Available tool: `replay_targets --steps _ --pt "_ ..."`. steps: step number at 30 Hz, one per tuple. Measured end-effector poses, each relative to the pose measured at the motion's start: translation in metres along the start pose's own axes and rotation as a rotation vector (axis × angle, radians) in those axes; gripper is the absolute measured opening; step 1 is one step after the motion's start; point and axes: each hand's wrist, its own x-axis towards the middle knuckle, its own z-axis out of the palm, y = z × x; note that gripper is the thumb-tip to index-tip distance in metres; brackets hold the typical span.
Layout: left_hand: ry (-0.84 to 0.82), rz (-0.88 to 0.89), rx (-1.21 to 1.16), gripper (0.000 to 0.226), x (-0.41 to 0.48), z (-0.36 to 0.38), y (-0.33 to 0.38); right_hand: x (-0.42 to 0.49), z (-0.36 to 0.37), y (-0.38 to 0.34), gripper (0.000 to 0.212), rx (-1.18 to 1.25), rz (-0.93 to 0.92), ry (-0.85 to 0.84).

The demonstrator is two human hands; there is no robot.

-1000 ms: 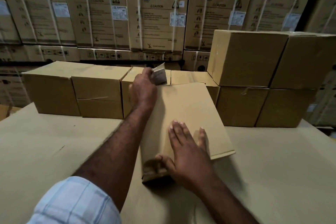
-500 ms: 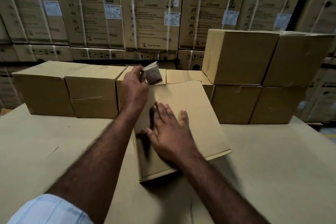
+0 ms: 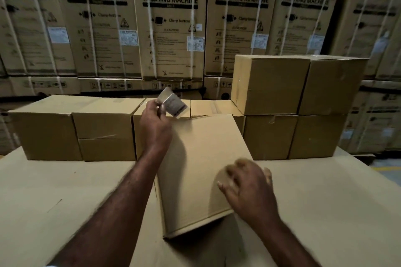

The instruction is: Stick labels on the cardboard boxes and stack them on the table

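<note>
Head view: left hand [image 3: 155,124] pinched label stack [image 3: 172,102] between thumb and fingers, held up over far left corner of cardboard box [image 3: 201,169]. Box lay on worktop [image 3: 65,201], long axis running near to far, far end against row of boxes [image 3: 104,128]. Right hand [image 3: 249,188] blurred, fingers loosely spread, gripping nothing, over box's near right edge; contact unclear. Bare top face lay just near and right of labels. Left hand judged nearer for sticking.
</note>
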Motion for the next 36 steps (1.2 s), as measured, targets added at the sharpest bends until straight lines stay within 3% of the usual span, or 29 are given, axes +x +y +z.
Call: replay_targets --steps 3,6,10,12,17,23,31,36 --pt "0.01 -0.168 0.03 0.013 -0.007 -0.004 0.004 0.021 -0.012 0.018 0.097 0.126 0.32 -0.146" --pt "0.005 -0.238 0.07 0.015 -0.005 -0.003 0.009 0.03 -0.016 0.03 0.113 0.337 0.417 -0.292" --pt "-0.038 -0.222 -0.002 0.016 -0.006 0.002 0.034 0.04 -0.023 0.039 0.074 0.419 0.417 -0.219" --pt "-0.035 -0.174 -0.036 0.019 -0.009 0.0 0.055 0.045 -0.032 0.041 0.065 0.461 0.423 -0.217" --pt "0.093 0.041 -0.183 0.013 0.015 -0.015 0.118 0.077 -0.07 0.039 0.107 0.505 0.4 -0.103" --pt "0.246 0.301 -0.389 0.005 0.036 -0.008 0.179 0.128 -0.102 0.043 0.098 0.581 0.339 0.124" --pt "0.127 0.097 -0.686 0.014 0.07 0.031 0.17 0.196 -0.071 0.063 0.083 0.625 0.292 0.304" --pt "0.099 -0.035 -0.709 0.012 0.097 0.059 0.163 0.227 -0.046 0.079 0.079 0.584 0.263 0.313"
